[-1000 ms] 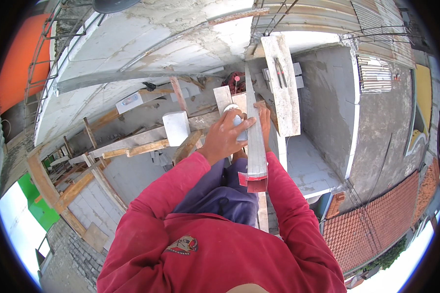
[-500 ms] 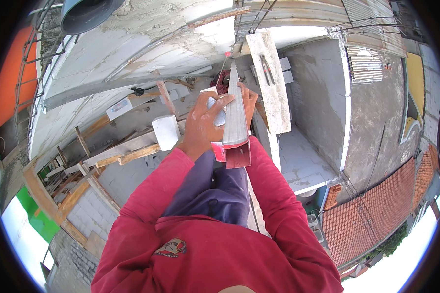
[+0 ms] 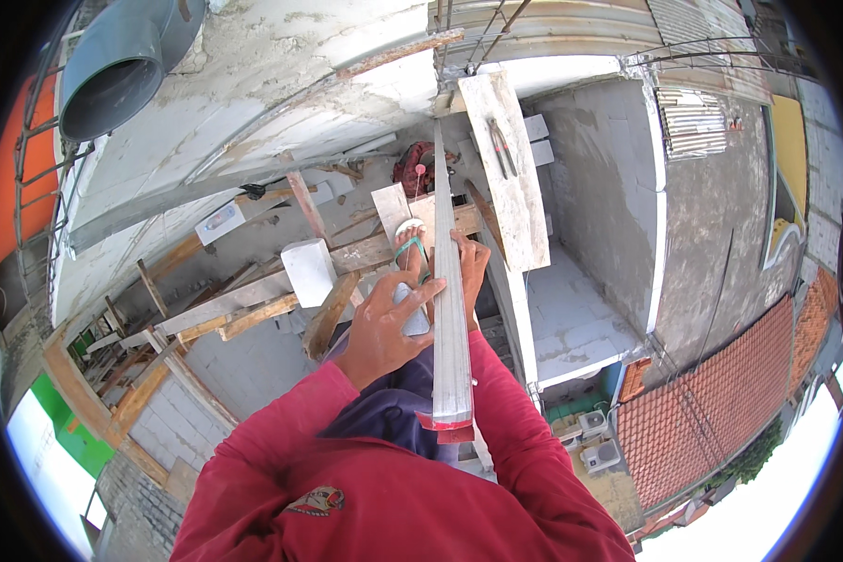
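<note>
A long silvery metal straightedge (image 3: 450,318) with a red end runs away from my chest, its near end low over my lap. Around its right side the fingers of my right hand (image 3: 471,276) are closed. My left hand (image 3: 379,318) is curled beside it, a fingertip against the bar's left side. A smooth grey object (image 3: 412,311), its kind unclear, sits in that left hand, partly covered by the fingers. Beyond the hands a small pinkish-red disc (image 3: 421,170) is seen on a thin string. Below is my foot (image 3: 409,245) in a green-strapped sandal.
Pliers (image 3: 503,150) lie on a pale plank (image 3: 520,206) to the right. A white block (image 3: 309,272) rests by wooden beams (image 3: 253,317) at left. A grey pipe elbow (image 3: 112,94) juts in at upper left. Drops open to lower levels on both sides.
The straightedge has come nearer my body, and its near end has dropped toward my lap. Both hands have moved lower in view, still on it. My sandalled foot has come into sight.
</note>
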{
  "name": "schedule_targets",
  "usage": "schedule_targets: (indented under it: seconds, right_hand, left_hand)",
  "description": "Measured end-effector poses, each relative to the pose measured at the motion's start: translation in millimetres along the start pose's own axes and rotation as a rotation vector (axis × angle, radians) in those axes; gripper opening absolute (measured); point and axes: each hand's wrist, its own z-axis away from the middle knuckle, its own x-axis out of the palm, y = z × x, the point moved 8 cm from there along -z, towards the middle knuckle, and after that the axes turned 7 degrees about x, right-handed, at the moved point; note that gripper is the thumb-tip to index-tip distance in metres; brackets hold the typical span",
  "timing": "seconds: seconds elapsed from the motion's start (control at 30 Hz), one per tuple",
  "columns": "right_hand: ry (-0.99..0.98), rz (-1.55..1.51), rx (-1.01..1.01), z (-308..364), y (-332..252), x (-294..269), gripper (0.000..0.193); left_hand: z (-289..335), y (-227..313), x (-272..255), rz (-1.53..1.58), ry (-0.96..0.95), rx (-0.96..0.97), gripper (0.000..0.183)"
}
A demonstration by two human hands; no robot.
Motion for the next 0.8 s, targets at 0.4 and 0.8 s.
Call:
schedule_targets:
  seconds: [0.4, 0.8]
  right_hand:
    - [0.027, 0.184, -0.067, 39.6, 21.9, -16.1, 0.051]
    - [0.044, 0.141, -0.105, 47.8, -12.5, -24.3, 0.046]
  left_hand:
    - [45.3, 1.9, 26.3, 0.039, -0.193, -0.023, 0.074]
    - [54.2, 6.2, 33.6, 0.043, -0.204, -0.003, 0.077]
